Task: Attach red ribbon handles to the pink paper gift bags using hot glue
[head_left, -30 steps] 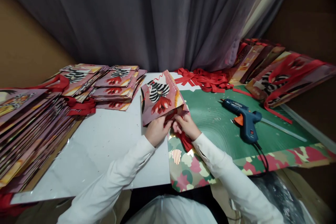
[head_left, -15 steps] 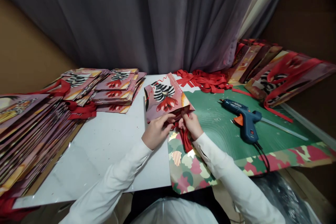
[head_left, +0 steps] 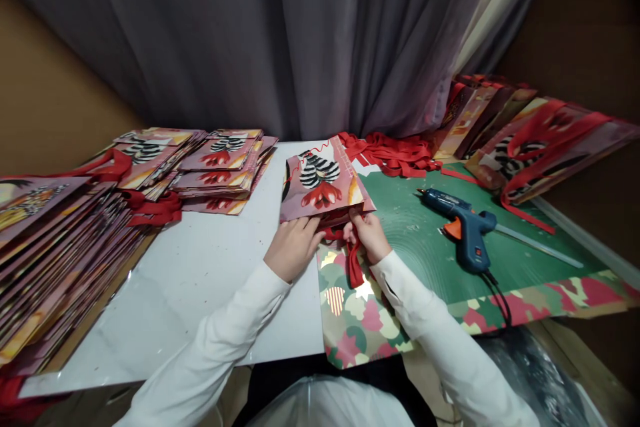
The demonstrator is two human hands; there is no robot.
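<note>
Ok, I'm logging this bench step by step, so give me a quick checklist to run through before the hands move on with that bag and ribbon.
1. Left hand grips the gift bag at its near edge: ok.
2. Right hand pinches the red ribbon at the bag's edge: ok.
3. Ribbon already fixed to the bag: cannot tell, fingers hide the joint.
4. Glue gun lies apart from both hands on the green mat: ok.
5. Spare ribbons piled beyond the bag: ok.
</note>
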